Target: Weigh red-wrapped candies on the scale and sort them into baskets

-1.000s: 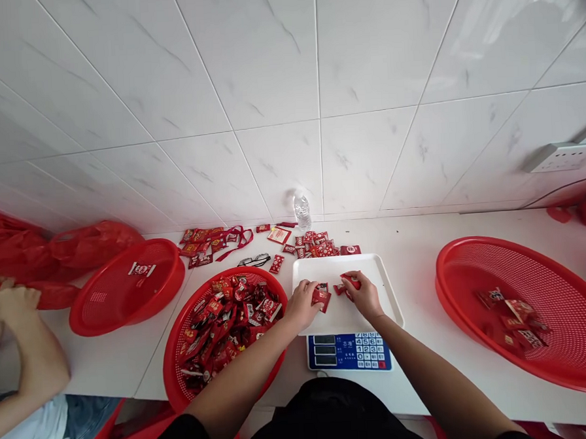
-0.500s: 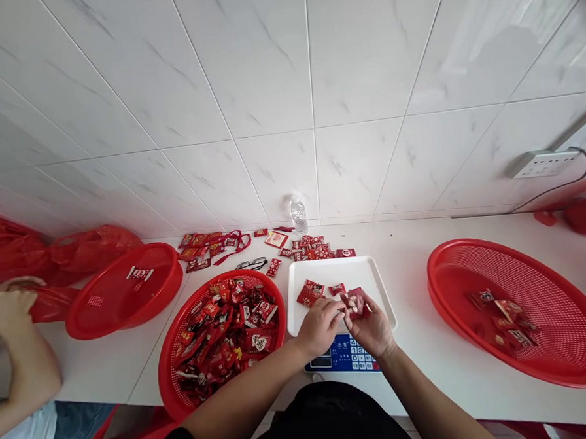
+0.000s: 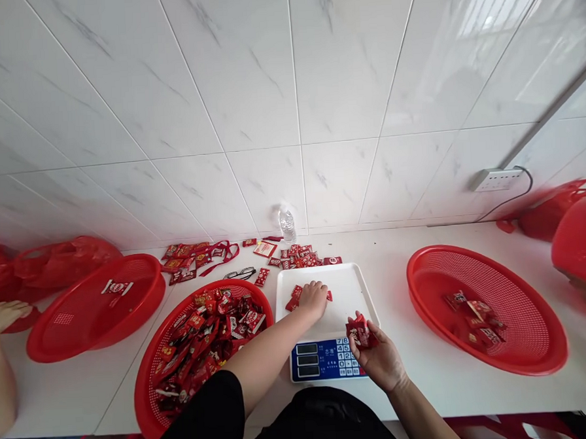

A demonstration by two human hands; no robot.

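Over the white tray (image 3: 348, 288) of the scale (image 3: 324, 360), the left hand (image 3: 313, 299) lies palm down at the end of a nearly straight forearm. Its fingers are bent onto the loose packets (image 3: 293, 297) scattered there, but the knuckles cover the fingertips, so it cannot be told whether it pinches any or only presses on them. Just off the tray's front right corner, the right hand (image 3: 379, 360) is turned palm up with the wrist bent back, its fingers curled around a small bunch of packets (image 3: 360, 330) that stick up out of the grip. That hand covers the right end of the scale's blue panel, and the black sleeve hides part of the near rim of the full basket (image 3: 155, 358) on the left. A co-worker's hand (image 3: 3, 314) is cut off at the left edge. The print on the wrappers is too small to read. They look like glossy, crinkled foil — red with white and dark marks. Both the full basket and the right basket (image 3: 526, 358), which holds only a few packets, are round red plastic mesh with smooth rims. The tray is a smooth white rectangle with rounded corners and a low lip. Behind it stand a clear water bottle (image 3: 286, 223) and shiny, grey-veined wall tiles (image 3: 344, 79).
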